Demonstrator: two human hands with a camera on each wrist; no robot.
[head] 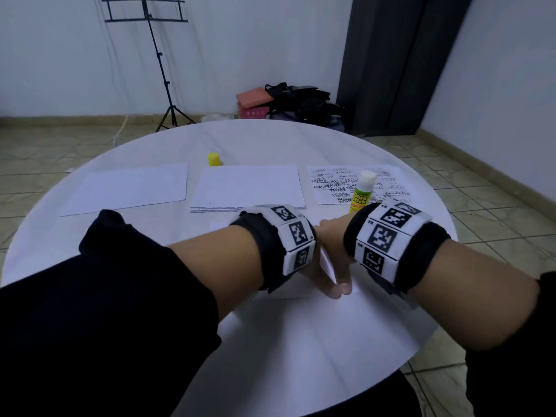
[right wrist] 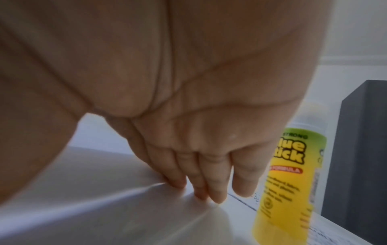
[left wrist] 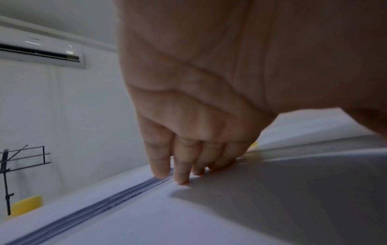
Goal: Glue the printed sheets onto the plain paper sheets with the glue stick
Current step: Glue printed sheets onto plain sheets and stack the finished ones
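Observation:
A white sheet (head: 304, 314) lies flat on the near part of the round white table (head: 90, 245). My left hand (head: 316, 279) and right hand (head: 334, 245) lie side by side on it, thumbs touching. In the left wrist view the left hand's fingers (left wrist: 180, 172) are straight, tips down on the sheet's far edge beside the plain paper stack (left wrist: 117, 197). The right hand's fingers (right wrist: 209, 187) press the sheet next to the uncapped glue stick (right wrist: 289, 175), which stands upright on the printed sheets (head: 388, 188).
A single plain sheet (head: 126, 191) lies at the far left, and the plain stack (head: 246, 188) sits mid-table. The yellow glue cap (head: 214, 159) stands behind the stack. A music stand (head: 156, 55), bags and a dark cabinet stand beyond the table.

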